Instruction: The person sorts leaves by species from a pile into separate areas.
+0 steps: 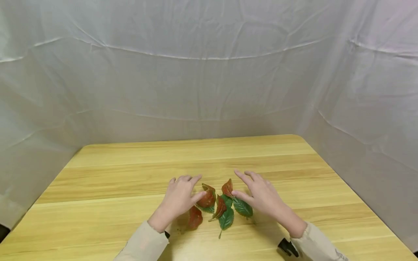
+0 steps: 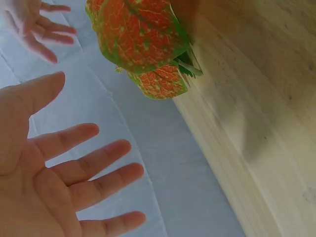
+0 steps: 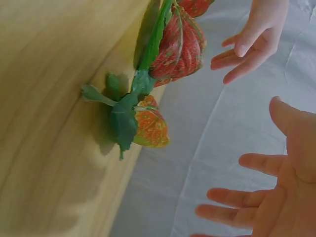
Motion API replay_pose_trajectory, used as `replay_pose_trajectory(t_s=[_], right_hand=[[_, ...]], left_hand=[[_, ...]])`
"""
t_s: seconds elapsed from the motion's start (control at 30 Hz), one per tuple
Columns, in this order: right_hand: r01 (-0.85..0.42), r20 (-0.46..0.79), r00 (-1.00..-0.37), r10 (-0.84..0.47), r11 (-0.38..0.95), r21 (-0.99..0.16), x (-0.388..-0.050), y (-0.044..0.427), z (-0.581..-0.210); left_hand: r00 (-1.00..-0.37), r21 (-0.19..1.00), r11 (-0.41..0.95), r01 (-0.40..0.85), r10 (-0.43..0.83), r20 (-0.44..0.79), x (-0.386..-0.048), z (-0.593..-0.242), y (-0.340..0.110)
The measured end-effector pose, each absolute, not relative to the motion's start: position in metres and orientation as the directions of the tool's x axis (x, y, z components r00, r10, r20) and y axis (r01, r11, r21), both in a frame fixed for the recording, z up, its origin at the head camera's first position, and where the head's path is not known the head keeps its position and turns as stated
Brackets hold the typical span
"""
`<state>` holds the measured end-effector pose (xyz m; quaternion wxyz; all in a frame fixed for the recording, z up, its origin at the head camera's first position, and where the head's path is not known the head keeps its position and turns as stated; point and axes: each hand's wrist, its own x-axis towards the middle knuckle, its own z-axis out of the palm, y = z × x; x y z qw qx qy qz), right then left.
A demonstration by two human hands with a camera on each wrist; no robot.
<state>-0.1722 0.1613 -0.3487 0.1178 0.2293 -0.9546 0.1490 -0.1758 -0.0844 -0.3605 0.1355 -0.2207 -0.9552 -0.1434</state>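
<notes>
Several red and green leaves lie in a loose group on the table between the two hands. Among them are a red leaf at the near left, a red leaf at the back and a green leaf on the right. My left hand hovers at the left of the group, fingers spread, holding nothing. On the other side is my right hand, also spread, its thumb near the back red leaf. In the left wrist view a mottled orange-red leaf stands above the tabletop, apart from the fingers.
The wooden table has rounded far corners. Pale grey cloth hangs behind it and along both sides. A black strap shows by the right sleeve.
</notes>
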Motion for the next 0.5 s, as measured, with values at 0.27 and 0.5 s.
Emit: replay_pose_trajectory(t_s=[0.27,0.5], right_hand=[[-0.489,0.267,-0.87,-0.414,0.791,-0.369,-0.176,0.168,-0.353],[-0.509,0.237,-0.855,-0.461,0.663,-0.549,-0.183,0.179,-0.357]], left_hand=[[-0.847,0.327,0.801,0.501,0.377,0.374,-0.181,-0.362,-0.085],[-0.863,0.48,0.721,0.499,0.366,0.347,-0.182,-0.36,-0.084]])
